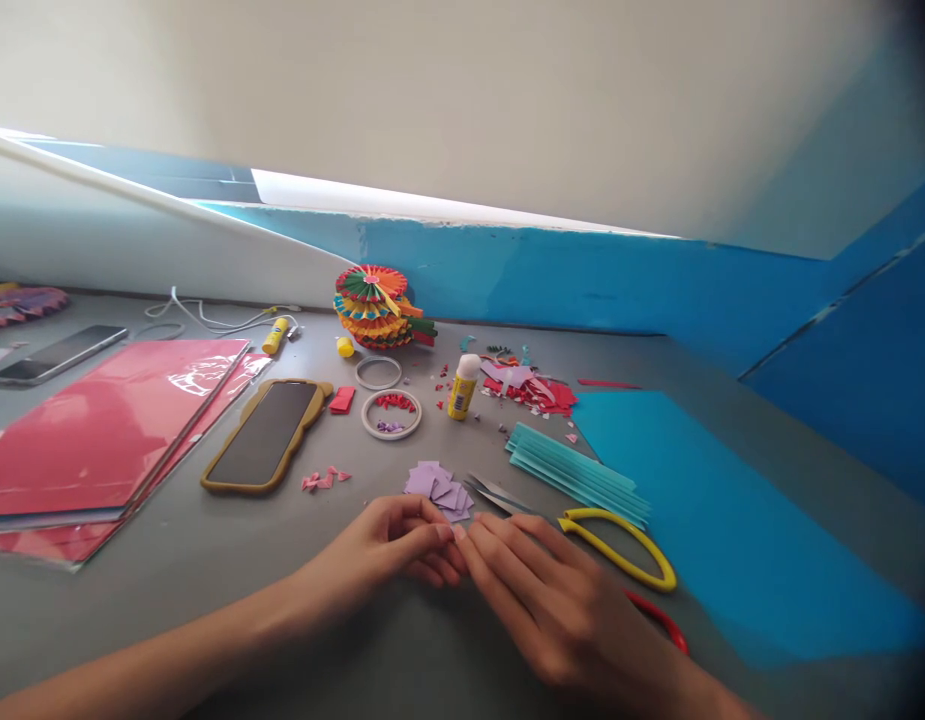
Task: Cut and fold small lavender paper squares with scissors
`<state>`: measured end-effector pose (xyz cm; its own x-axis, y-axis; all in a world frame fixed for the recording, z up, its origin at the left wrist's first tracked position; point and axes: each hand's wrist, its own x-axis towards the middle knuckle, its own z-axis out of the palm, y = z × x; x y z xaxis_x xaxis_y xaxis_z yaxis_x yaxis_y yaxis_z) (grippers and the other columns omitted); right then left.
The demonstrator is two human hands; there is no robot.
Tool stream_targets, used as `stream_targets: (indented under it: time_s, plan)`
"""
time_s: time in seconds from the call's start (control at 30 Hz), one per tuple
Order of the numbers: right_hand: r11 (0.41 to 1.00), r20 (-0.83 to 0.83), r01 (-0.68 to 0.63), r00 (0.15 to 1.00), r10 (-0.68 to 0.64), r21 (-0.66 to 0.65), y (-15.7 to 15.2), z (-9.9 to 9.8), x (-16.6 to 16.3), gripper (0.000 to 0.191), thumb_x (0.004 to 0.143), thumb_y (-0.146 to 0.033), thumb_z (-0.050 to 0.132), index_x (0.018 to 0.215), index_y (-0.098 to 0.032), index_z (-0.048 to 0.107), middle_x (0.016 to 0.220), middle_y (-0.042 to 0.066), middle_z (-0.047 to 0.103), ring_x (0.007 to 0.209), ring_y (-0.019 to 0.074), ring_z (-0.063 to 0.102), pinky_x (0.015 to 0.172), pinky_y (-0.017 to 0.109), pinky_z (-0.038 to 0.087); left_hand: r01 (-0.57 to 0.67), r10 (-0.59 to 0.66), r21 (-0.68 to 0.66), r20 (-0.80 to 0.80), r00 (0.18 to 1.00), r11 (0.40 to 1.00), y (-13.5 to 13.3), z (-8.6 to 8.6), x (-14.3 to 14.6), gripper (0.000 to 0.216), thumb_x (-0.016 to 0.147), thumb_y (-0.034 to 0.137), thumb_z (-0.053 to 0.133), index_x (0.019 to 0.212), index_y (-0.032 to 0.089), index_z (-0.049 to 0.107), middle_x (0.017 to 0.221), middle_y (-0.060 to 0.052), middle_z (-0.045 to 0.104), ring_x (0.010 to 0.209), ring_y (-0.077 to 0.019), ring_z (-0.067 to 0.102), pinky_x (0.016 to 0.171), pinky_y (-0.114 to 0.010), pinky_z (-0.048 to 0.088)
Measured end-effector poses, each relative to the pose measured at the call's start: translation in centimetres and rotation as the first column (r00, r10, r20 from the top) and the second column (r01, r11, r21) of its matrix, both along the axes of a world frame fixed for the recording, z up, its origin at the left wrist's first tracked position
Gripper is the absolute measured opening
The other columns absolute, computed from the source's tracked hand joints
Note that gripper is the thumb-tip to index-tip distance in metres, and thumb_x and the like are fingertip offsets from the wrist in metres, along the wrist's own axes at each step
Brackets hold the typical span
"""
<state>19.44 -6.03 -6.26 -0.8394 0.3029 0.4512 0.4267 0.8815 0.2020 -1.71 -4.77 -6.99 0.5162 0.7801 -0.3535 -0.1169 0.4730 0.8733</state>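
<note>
A blue-painted wall [522, 275] runs behind a grey worktop [169, 580], with a broad cream surface [462, 100] slanting overhead. At the back of the worktop stands a layered model of pleated paper [379, 305] in red, green, yellow and orange. Near the front, the left hand [413, 540] and the right hand [548, 590] meet at the fingertips. The left grip has thumb and fingers drawn together and the right has its fingers bent over toward them; I cannot tell whether anything is pinched in either.

Just beyond the fingertips lies a loose pile of lilac paper squares [434, 484]. Scissors [507, 498] with yellow and red handles lie beside the pile, partly hidden by the right hand. Teal paper strips [574, 472] are stacked next to them, overlapping a large blue sheet [702, 520].

A glue stick [463, 388] stands upright beyond the squares, between a white ring [366, 424] encircling small red and purple pieces and a heap of red and pink paper scraps [533, 388]. Left of the squares are small pink paper pieces [325, 480], a phone in a mustard case [263, 440] and red plastic-covered packets [109, 430].
</note>
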Motion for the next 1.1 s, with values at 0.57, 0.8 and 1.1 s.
stream_targets:
  time_s: [0.57,0.8,1.1]
  plan:
    - [0.817,-0.295,-0.016,0.936,-0.19,-0.577,1.4,0.6,0.5,0.024,0.101,-0.019,0.034,0.117,-0.016,0.051,0.105,0.009,0.063,0.097,0.0188,0.06,0.083,0.032,0.05,0.053,-0.054,0.173,0.004,0.999,0.983,-0.5,0.4,0.4,0.03,0.089,0.043,0.055,0.087,0.014,0.056,0.082,-0.006,0.067,0.072,-0.0134,0.06,0.069,-0.025,0.045]
    - [0.375,-0.188,-0.047,0.918,-0.349,-0.926,-0.1,1.6,-1.5,0.029,0.103,-0.025,0.031,0.081,-0.021,0.049,0.079,-0.002,0.058,0.072,0.0113,0.056,0.067,0.022,0.045,0.047,-0.052,0.308,0.008,0.999,0.95,-1.3,-0.4,0.9,0.026,0.093,0.038,0.051,0.09,0.013,0.058,0.079,-0.005,0.066,0.074,-0.0141,0.061,0.07,-0.024,0.045]
    - [0.468,-0.042,0.13,0.94,-0.339,-0.874,-0.4,0.1,-1.0,0.021,0.1,-0.018,0.033,0.082,-0.021,0.043,0.08,0.001,0.054,0.069,0.0158,0.05,0.062,0.027,0.041,0.166,-0.093,0.41,-0.193,0.977,0.897,-2.2,0.6,1.0,0.027,0.095,0.038,0.044,0.093,0.014,0.057,0.081,-0.005,0.064,0.078,-0.0162,0.06,0.076,-0.029,0.047]
